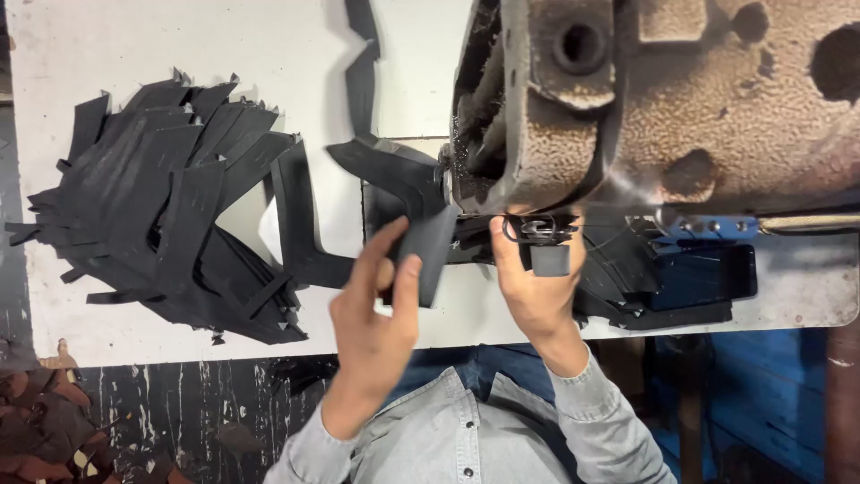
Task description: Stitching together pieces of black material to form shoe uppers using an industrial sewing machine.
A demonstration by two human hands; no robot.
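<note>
My left hand (376,309) pinches a black leather piece (394,184) between thumb and fingers and holds it against the front of a worn, rust-coloured machine (681,99). The piece curves up and left from the machine's mouth. My right hand (536,282) rests just under the machine head, fingers on the black material beside a small dark lever (549,258). Both sleeves are grey denim.
A big pile of black cut leather pieces (170,206) lies on the white table (269,54) at the left. More black pieces (663,287) sit under the machine at the right. Brown scraps (40,421) lie on the dark floor at lower left.
</note>
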